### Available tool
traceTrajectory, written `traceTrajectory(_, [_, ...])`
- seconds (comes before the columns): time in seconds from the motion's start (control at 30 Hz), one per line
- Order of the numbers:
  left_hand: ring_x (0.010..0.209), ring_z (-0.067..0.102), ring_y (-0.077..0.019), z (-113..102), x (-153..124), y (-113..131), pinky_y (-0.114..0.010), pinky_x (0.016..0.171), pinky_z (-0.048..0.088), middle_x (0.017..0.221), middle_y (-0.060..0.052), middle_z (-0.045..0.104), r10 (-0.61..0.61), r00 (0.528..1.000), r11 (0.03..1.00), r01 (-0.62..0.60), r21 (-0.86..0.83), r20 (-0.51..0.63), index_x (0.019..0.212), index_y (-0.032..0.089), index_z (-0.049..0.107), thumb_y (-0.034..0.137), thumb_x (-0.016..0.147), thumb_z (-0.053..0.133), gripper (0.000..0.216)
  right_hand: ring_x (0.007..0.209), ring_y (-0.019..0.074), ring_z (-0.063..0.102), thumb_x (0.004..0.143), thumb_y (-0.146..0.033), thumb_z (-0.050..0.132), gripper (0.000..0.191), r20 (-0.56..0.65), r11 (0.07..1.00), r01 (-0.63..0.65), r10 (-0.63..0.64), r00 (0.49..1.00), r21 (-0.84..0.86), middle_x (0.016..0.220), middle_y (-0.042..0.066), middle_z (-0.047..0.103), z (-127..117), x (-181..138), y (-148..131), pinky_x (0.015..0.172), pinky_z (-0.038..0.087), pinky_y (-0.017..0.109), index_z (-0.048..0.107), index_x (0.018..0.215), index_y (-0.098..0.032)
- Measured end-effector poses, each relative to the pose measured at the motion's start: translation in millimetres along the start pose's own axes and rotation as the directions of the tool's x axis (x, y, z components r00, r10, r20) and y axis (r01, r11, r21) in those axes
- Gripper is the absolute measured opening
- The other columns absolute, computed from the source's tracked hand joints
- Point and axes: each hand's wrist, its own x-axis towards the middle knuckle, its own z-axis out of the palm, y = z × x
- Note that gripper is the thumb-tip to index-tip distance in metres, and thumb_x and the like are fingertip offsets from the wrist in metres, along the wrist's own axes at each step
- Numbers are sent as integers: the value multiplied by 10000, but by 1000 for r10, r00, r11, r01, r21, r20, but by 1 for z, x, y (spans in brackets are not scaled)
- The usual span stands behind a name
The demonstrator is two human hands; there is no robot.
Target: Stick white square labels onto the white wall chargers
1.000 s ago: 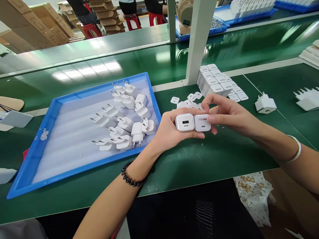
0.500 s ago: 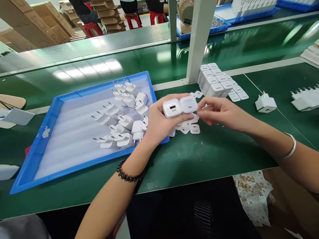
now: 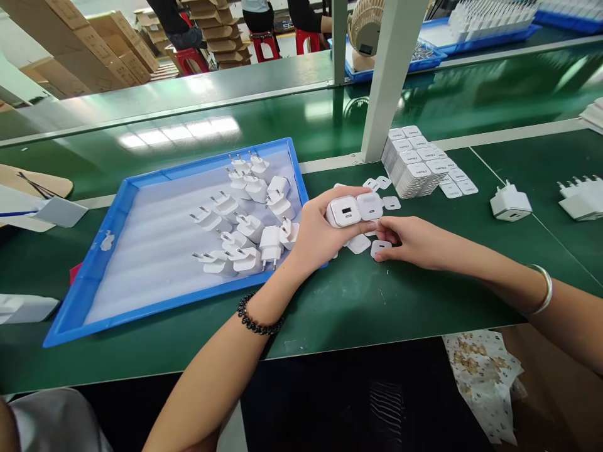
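"While the left hand is keeping to the middle of the frame, what is it grasping?"

"It's clasping a two-slot charger (image 3: 343, 211) and a one-slot charger (image 3: 370, 206) side by side, ports facing us. The thumb of the left hand (image 3: 316, 229) is running along the lower sides, and a finger is curving over the top."

"And the right hand (image 3: 414, 242)?"

"Just right of centre, it's bending its fingers at a small white cover (image 3: 378, 245) near the tabletop (image 3: 339, 307). The thumb is touching the edge, but I can't tell whether the fingers are truly gripping it."

"How are these things likely to handle?"

"The chargers are looking light, rigid and rather slick, so I'd be holding them by their flat sides, off the port faces. The cover is looking thin and stiff, perhaps easy to scratch; I'd be pinching it by opposite edges."

"What else is lying around?"

"More loose covers (image 3: 392, 203) are lying around the hands, a stack of covers (image 3: 414, 166) is standing at upper right, and a blue tray (image 3: 92, 276) is holding pronged chargers (image 3: 272, 243) left of centre."
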Motion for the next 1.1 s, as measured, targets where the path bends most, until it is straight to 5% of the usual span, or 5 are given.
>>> traceTrajectory(0.13, [1036, 738, -233, 0, -2, 2, -335, 904, 587, 1124, -82, 789, 35, 998, 999, -37, 40, 52, 1087, 187, 759, 330, 702, 905, 435, 670, 165, 558, 884, -431, 670, 259, 149, 987, 73, -94, 984, 140, 770, 15, 639, -14, -11, -2, 588, 394, 281, 575, 795, -206])
traceTrajectory(0.27, [1041, 738, -244, 3, -4, 4, -352, 917, 583, 1140, -87, 786, 28, 996, 999, -32, 40, 84, 1088, 190, 760, 352, 689, 913, 457, 512, 111, 542, 930, -447, 675, 313, 436, 863, 40, -294, 850, 504, 696, 23, 685, -34, -28, -11, 473, 386, 247, 614, 771, -184])
traceTrajectory(0.43, [999, 746, -223, 12, -9, 6, -320, 886, 577, 1114, -77, 790, 11, 995, 1000, -12, 8, 101, 1075, 174, 762, 256, 735, 866, 365, 612, 139, 637, 974, -392, 652, 179, -10, 705, 269, -348, 937, 656, 725, 18, 714, -34, -41, -23, 573, 516, 259, 677, 956, -217])
traceTrajectory(0.57, [991, 744, -216, 15, -11, 8, -310, 885, 576, 1093, -66, 794, 22, 995, 999, -25, 21, 102, 1051, 171, 765, 236, 743, 856, 327, 979, 224, 669, 890, -355, 764, 107, -293, 742, 440, -332, 897, 506, 995, 50, 726, -28, -44, -26, 768, 554, 314, 759, 838, -261])
traceTrajectory(1.1, [983, 750, -207, 15, -11, 8, -297, 902, 580, 1107, -70, 795, 22, 995, 994, -32, 107, 93, 1060, 171, 762, 231, 768, 831, 306, 820, 203, 679, 812, -431, 838, 221, -383, 797, 388, -216, 898, 462, 841, 30, 726, -23, -42, -26, 720, 560, 324, 731, 749, -247])
